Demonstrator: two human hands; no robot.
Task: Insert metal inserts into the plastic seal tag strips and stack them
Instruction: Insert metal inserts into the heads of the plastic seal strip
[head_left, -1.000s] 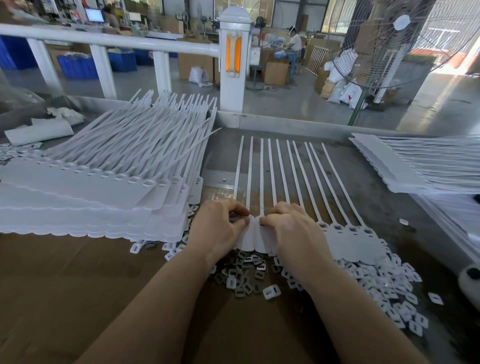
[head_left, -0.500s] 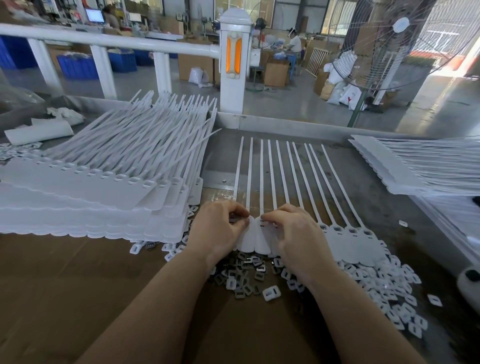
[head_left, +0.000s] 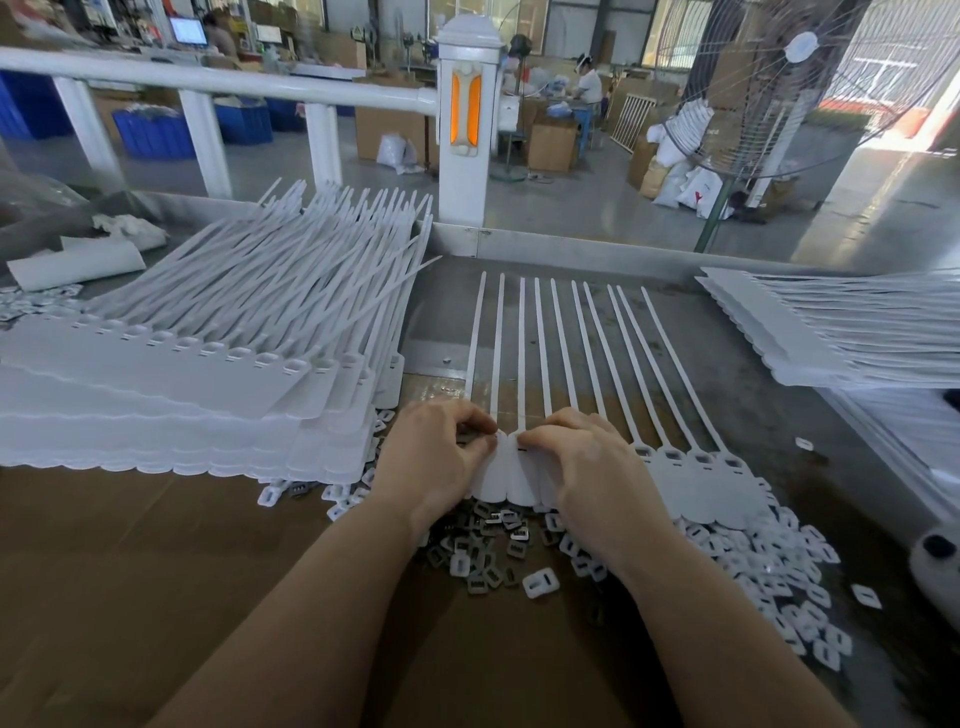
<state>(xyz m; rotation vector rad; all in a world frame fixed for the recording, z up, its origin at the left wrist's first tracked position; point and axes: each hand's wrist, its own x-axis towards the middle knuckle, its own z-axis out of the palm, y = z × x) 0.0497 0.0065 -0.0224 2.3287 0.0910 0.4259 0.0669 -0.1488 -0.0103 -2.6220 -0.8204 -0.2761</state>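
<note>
Near the person, small metal inserts (head_left: 491, 535) lie in a pile on the brown table (head_left: 130, 571), with white clips (head_left: 769, 566) to the right. Just past them, the left hand (head_left: 431, 462) and the right hand (head_left: 592, 467) curl their fingers and pinch the heads of a white seal tag strip (head_left: 550, 364). Its thin tails point far away. A tall stack of strips (head_left: 182, 389) sits at the left, and another stack (head_left: 831, 332) lies far right.

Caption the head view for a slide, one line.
Both hands, left hand and right hand, press a metal insert into a seal tag strip, loose inserts below, stacked strips at left.
</note>
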